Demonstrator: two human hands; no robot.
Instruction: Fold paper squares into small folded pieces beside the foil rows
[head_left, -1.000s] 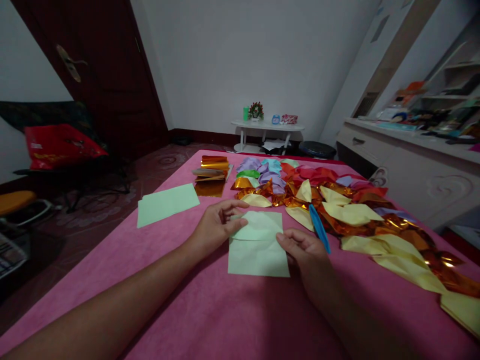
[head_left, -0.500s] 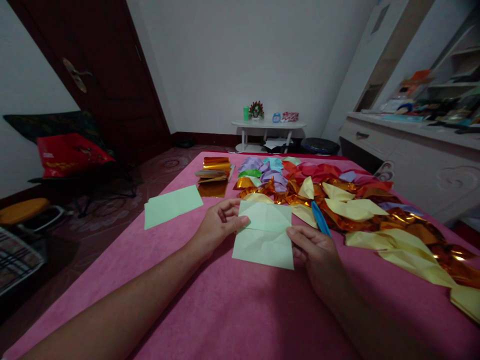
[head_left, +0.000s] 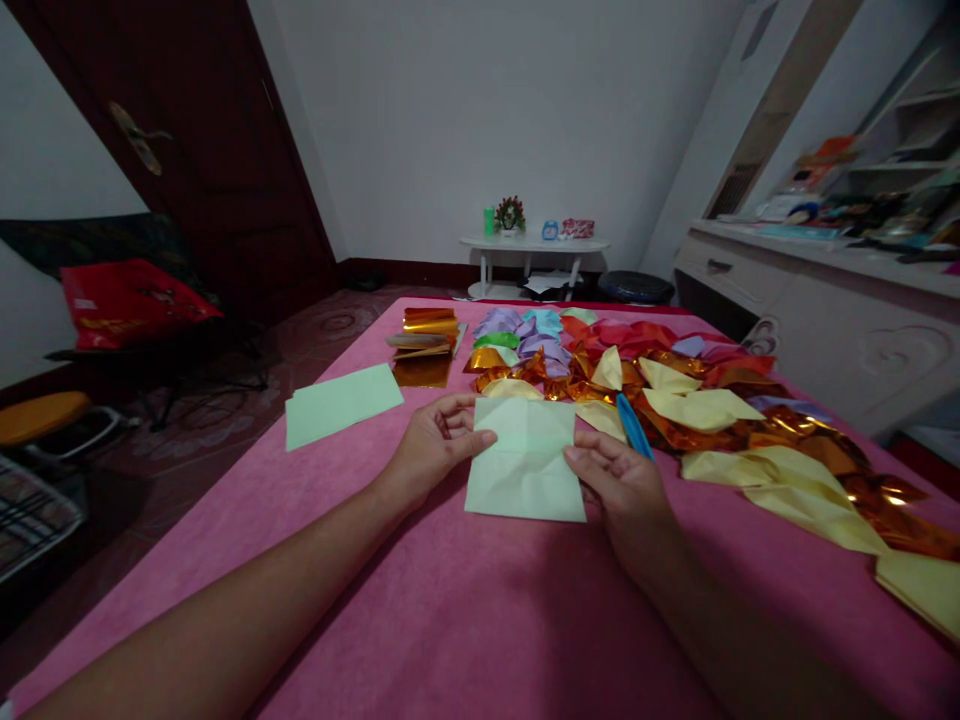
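A pale green sheet of paper (head_left: pixel 527 470) with crease lines crossing it is held up between my two hands, above the pink tablecloth (head_left: pixel 450 610). My left hand (head_left: pixel 439 440) pinches its left edge between thumb and fingers. On the right edge, my right hand (head_left: pixel 619 480) grips it the same way, the fingers partly behind the paper. Just beyond my right hand lies a blue tool or strip (head_left: pixel 634 427), its lower end hidden by the hand. Left of my left hand rest flat pale green sheets (head_left: pixel 345 405).
Gold foil sheets (head_left: pixel 424 370) are stacked at the table's far left. Folded pieces in purple, red, gold and yellow paper (head_left: pixel 701 408) spread across the right side. Behind stands a small white table (head_left: pixel 534 243); a white cabinet (head_left: pixel 810 300) is at right, a chair with a red bag (head_left: pixel 135 305) at left.
The creased sheet looks flatter and more level, with its vertical crease clearer. Both hands keep their hold on its edges. The whole view has shifted slightly.
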